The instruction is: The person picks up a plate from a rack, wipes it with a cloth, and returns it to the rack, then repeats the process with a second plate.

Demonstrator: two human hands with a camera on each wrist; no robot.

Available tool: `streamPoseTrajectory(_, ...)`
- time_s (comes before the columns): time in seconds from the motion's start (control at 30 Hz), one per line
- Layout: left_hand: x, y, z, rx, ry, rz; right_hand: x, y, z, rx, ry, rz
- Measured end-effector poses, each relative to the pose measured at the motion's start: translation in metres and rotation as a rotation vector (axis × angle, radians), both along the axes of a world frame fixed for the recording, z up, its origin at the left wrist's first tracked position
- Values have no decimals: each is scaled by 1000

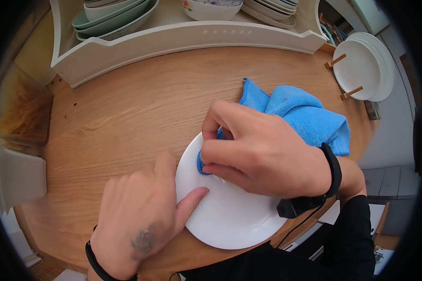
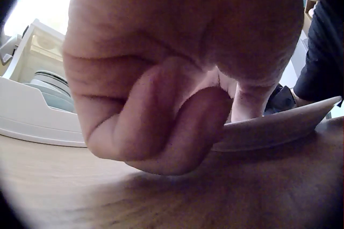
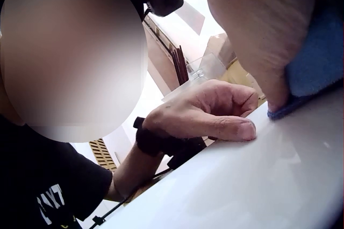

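Observation:
A white plate (image 1: 234,220) lies on the wooden table, its surface partly covered by the right hand. My right hand (image 1: 262,154) pinches a bunched corner of a blue cloth (image 1: 309,117) and presses it on the plate's upper left part. The rest of the cloth spreads behind that hand onto the table. At the plate's left side, my left hand (image 1: 140,210) grips the rim, thumb on the upper face. Its other fingers (image 2: 145,116) curl low beside the plate's edge in the left wrist view.
A white dish rack (image 1: 187,37) with stacked bowls and plates runs along the back. White plates (image 1: 361,68) stand in a wooden holder at the far right. On the left are a clear container of dry yellowish strands (image 1: 23,107) and a white bin (image 1: 23,173).

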State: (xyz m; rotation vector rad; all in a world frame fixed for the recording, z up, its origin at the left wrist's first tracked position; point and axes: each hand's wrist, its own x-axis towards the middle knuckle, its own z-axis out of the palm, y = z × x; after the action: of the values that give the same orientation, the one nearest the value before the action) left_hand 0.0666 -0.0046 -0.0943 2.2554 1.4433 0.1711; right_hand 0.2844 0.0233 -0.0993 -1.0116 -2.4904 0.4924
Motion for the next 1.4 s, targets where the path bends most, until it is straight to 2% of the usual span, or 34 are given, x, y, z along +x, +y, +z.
streamPoseTrajectory(0.13,2,-1,1,-30,12,16,4,1,6,-69,-23,-37)
streamPoseTrajectory(0.23,2,-1,2,-22,33,8,12,8,13,43,-130,-86)
streamPoseTrajectory(0.33,2,1,2,-57,40,-5,24,13,23,-28,-248,-165)
streamPoseTrajectory(0.43,3,-1,1,-53,-3,12,29,16,28,-81,-308,-165)
streamPoseTrajectory(0.77,3,-1,0,-4,2,-18,7,-1,8,-6,-165,-110)
streamPoseTrajectory(0.9,2,-1,1,-30,-11,-12,6,-1,7,-67,-131,-75)
streamPoseTrajectory(1.23,1,0,2,-65,-20,7,25,4,18,111,-217,-172)
streamPoseTrajectory(1.4,0,1,3,-96,10,4,39,-9,27,36,-282,1)
